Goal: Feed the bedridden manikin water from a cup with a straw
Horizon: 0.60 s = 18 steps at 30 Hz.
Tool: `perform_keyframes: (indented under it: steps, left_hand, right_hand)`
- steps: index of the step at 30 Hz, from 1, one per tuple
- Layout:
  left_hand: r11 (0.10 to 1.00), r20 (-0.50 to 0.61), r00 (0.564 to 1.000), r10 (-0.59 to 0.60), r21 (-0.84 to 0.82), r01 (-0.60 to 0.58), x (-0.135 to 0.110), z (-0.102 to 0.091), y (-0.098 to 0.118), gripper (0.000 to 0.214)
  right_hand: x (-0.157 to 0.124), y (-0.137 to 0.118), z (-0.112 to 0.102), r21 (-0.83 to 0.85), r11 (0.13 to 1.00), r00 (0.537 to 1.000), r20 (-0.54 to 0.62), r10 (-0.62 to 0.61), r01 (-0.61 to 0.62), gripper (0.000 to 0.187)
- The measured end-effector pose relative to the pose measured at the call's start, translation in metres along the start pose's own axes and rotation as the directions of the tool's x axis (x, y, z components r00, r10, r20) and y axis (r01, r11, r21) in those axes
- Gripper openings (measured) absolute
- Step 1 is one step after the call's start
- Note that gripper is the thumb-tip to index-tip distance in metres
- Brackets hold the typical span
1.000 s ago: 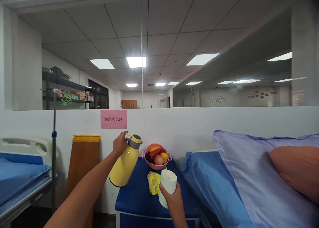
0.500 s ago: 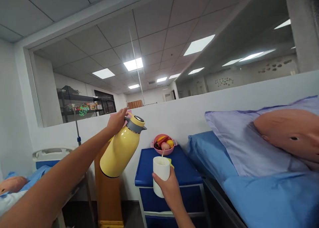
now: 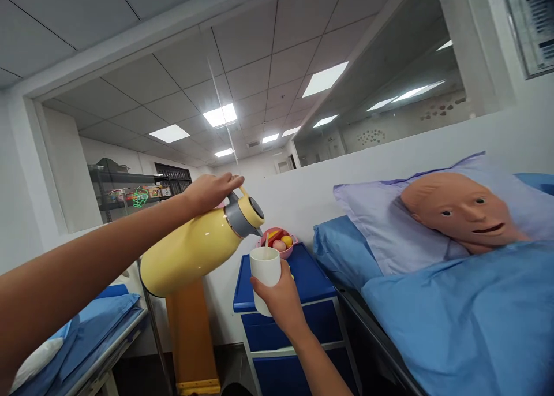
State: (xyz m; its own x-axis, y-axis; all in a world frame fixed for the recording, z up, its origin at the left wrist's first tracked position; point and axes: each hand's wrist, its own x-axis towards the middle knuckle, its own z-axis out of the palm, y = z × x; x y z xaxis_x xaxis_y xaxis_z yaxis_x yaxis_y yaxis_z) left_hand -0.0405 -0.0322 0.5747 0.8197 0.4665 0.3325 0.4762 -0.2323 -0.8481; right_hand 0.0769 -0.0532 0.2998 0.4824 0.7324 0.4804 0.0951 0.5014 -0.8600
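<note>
The left hand (image 3: pixel 212 191) is closed around the grey handle (image 3: pixel 232 200) of the yellow jug (image 3: pixel 190 251), its fingertips at the yellow lever (image 3: pixel 243 191) on top; the right hand (image 3: pixel 279 301) grips the white mug (image 3: pixel 265 267) from the side, thumb across the front, its other fingers mostly hidden. Over the last second the jug has tipped much further, now lying closer to level than upright, and its spout (image 3: pixel 257 231) has come near the mug's rim, so jug and mug are now lined up as if for pouring, though no stream shows. The jug's body hangs below and left of the left fingers; the mug sits inside the right grasp, a thin pale stick (image 3: pixel 267 240) rising from it. Beyond are a pink bowl (image 3: pixel 295 239) of fruit on the blue cabinet (image 3: pixel 314 277) and, rightward, a manikin (image 3: pixel 459 211) on a lilac pillow (image 3: pixel 367 211).
</note>
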Motion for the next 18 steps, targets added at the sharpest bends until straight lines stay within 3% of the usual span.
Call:
perform_keyframes:
  steps: [5, 10, 18]
  left_hand:
    - [0.987, 0.005, 0.989, 0.151, 0.049, -0.151, -0.001, 0.019, 0.02, 0.061]
    - [0.973, 0.059, 0.973, 0.222, 0.046, -0.224, 0.001, 0.037, 0.036, 0.053]
    - [0.948, 0.06, 0.947, 0.315, -0.06, -0.312, 0.003, 0.037, 0.047, 0.046]
  right_hand:
    - [-0.006, 0.017, 0.005, -0.015, 1.0, 1.0, 0.023, -0.015, 0.016, 0.048]
    - [-0.014, 0.032, 0.012, -0.005, 1.0, 1.0, -0.003, 0.027, -0.027, 0.05]
    - [-0.025, 0.024, 0.005, -0.015, 0.998, 0.996, 0.065, 0.068, -0.067, 0.053]
